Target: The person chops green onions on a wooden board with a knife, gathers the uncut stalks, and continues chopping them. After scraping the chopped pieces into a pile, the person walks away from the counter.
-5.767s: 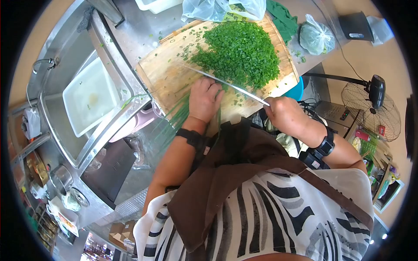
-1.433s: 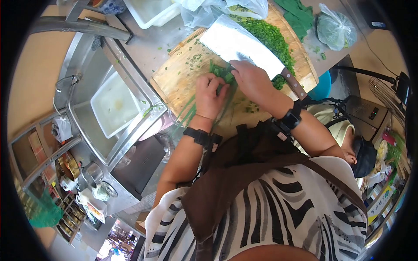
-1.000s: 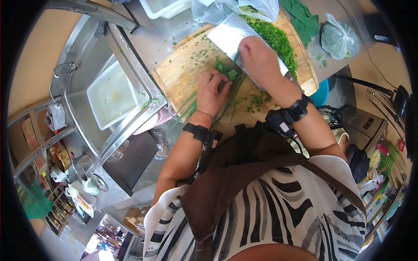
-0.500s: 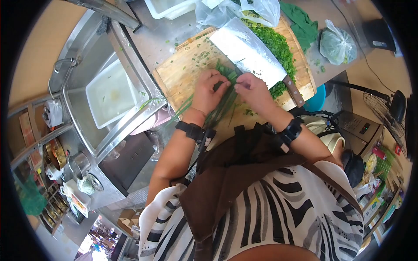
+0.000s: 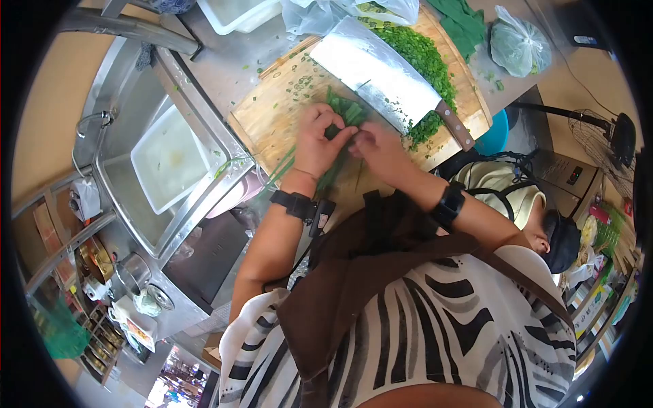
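Note:
My left hand [image 5: 318, 143] is closed around a bunch of green onions [image 5: 348, 111], whose long leaves trail down below my wrist. Close beside it, my right hand [image 5: 382, 151] has its fingers pinched together near the left thumb tip; what they pinch, if anything, is hidden and slightly blurred. Beneath both hands lies a wooden cutting board [image 5: 262, 122]. A broad cleaver [image 5: 367, 68] rests flat on the board beyond my right hand, its wooden handle pointing right. Chopped green onion [image 5: 418, 54] is heaped along the cleaver's far side.
At left is a metal sink [image 5: 112, 173] holding a white tub [image 5: 166, 160]. Plastic bags [image 5: 320, 15], a green cloth [image 5: 462, 27] and a knotted bag [image 5: 520, 44] lie behind the board. Another person in a black cap [image 5: 561, 241] is close at my right.
My right hand has shifted left toward the left thumb. The view has shifted slightly, and more of the other person shows at right. The cleaver stays on the board.

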